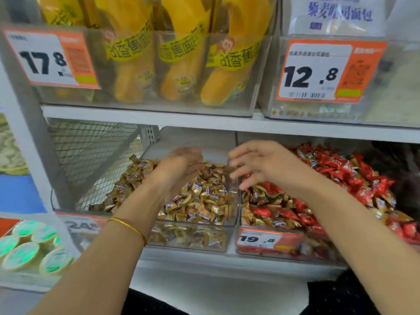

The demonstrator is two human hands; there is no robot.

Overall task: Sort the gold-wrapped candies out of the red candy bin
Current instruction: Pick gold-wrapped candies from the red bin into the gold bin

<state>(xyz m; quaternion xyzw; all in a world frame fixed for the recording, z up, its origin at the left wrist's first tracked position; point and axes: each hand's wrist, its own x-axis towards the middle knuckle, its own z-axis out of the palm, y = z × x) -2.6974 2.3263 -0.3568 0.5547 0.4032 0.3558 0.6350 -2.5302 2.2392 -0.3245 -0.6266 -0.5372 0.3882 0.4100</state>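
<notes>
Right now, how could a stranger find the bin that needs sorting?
Look below the shelf board, under the yellow packs. Of two clear bins there, it is the right bin, with the 19.8 tag. Only it mixes red candies with gold ones.

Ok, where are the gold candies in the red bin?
Head view: gold candies fill the red bin's front left, below the right hand, beside the gold bin.

We're seeing a clear plastic bin of gold-wrapped candies [188, 237] sitting under a white metal shelf [204, 123], with a clear plastic bin of red-wrapped candies [318, 248] just beside it on the right. Stray gold-wrapped candies [261, 201] are lying in that one's front-left part. Our left hand [179, 169] is hovering over the left bin, our right hand [261, 164] over the divide.
</notes>
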